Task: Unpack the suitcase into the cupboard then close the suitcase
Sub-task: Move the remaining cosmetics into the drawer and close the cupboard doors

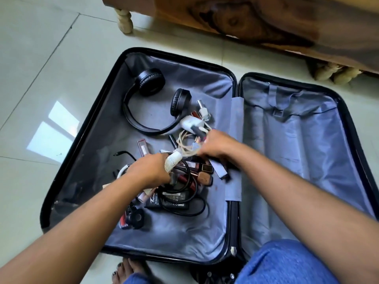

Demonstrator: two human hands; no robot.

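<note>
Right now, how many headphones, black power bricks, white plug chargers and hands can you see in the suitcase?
Headphones: 1
Black power brick: 1
White plug charger: 1
Hands: 2, the left hand gripping a white tube, the right hand pinching a white cable
Total: 5

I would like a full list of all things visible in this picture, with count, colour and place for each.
suitcase: one, black shell, grey lining, open flat on floor
headphones: one, black, left half, far end
white charger: one, with pale cable, left half, middle
black power adapter: one, with black cable, left half, near side
cosmetics: several, brown and red, piled mid left half
wooden furniture: one, brown, beyond suitcase
left hand: grips white tube
right hand: holds pale cable
</note>
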